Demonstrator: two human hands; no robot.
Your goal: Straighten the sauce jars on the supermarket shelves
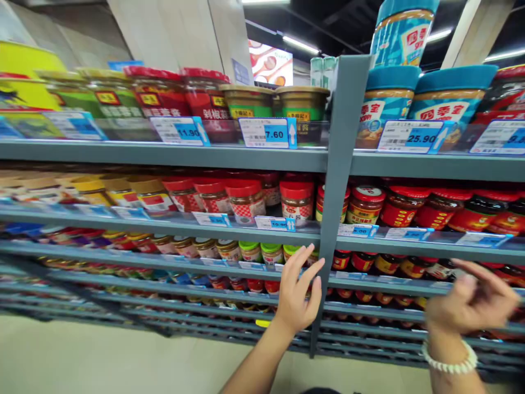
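Observation:
My left hand [298, 293] is raised in front of a grey shop shelf unit, fingers stretched out and apart, holding nothing. It is nearest the green-lidded jars [261, 252] on the third shelf and the grey upright post [338, 186]. My right hand [471, 301] hovers lower right, blurred, fingers loosely curled and apart, with a white bead bracelet [450, 362] on the wrist. It hangs in front of rows of red-labelled jars [394, 265] without touching them.
Shelves run across the whole view. Red-lidded jars [296, 201] and price tags [268, 132] fill the upper rows; teal-lidded tubs [385, 106] stand top right. Yellow and green packs [24, 90] sit top left. Pale floor [102, 355] lies below.

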